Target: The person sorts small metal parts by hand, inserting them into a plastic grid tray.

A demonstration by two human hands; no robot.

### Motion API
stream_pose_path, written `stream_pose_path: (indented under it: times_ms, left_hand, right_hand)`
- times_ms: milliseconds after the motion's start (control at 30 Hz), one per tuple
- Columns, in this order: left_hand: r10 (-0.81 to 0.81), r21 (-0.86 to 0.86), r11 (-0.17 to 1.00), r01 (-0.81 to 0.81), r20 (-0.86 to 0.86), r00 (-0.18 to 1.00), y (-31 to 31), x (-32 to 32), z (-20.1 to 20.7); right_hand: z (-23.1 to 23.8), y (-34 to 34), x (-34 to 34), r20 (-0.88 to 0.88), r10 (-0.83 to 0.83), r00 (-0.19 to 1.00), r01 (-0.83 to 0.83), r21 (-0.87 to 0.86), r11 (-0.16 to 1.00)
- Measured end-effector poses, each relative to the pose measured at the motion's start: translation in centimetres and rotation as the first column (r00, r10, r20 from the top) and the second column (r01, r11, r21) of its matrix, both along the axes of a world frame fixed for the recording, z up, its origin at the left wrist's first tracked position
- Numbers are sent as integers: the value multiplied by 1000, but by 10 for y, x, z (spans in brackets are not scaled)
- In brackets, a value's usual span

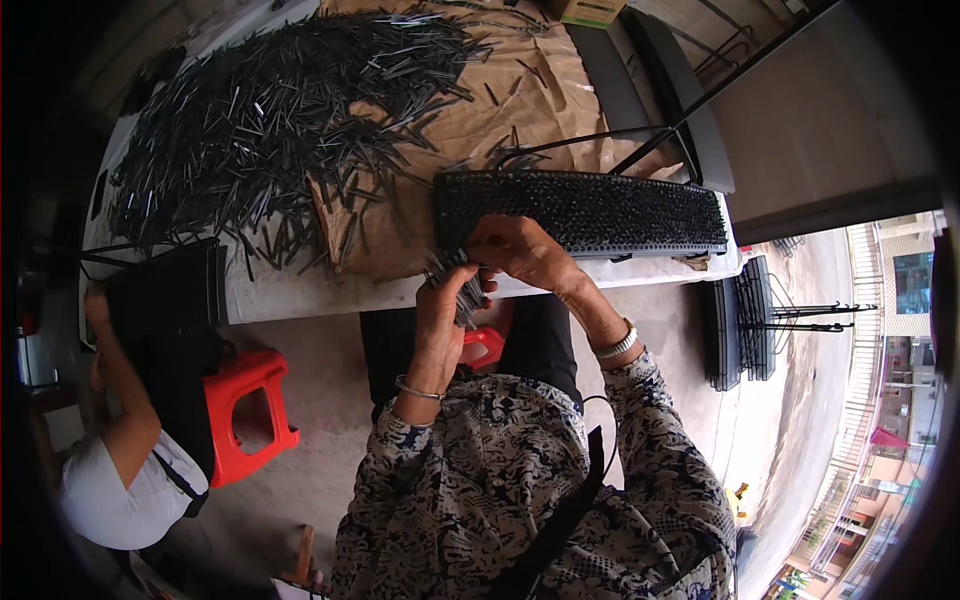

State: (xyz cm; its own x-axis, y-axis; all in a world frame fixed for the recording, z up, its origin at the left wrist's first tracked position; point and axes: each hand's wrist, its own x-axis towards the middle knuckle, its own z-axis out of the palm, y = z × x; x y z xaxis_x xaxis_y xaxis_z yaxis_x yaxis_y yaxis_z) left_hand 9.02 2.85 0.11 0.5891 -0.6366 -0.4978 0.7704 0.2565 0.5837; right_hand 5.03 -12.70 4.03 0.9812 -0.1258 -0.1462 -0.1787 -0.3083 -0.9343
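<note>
Several thin, dark, straight, plastic-looking strips (467, 300) are clasped in the closed left hand (438, 310), by the white-covered table (310, 296); whether any is pinched by the curled right hand (522, 250) cannot be told. Light, stiff, slippery handling is suggested, best gripped mid-length.

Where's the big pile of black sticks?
In the head view, the pile of black sticks is at upper left on the table, partly on brown paper, left of the long black textured piece.
</note>
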Motion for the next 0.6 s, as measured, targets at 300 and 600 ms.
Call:
stream_pose_path:
  times_ms: [300, 600]
  left_hand:
    - [73, 30, 997, -71, -96, 993, -4, -2, 0]
    - [77, 24, 997, -76, -45, 996, -1, 1, -6]
  right_hand:
    - [-23, -19, 35, 519, -353, 779, 568, -345, 747]
    - [-38, -11, 46, 530, -238, 814, 556, -591, 584]
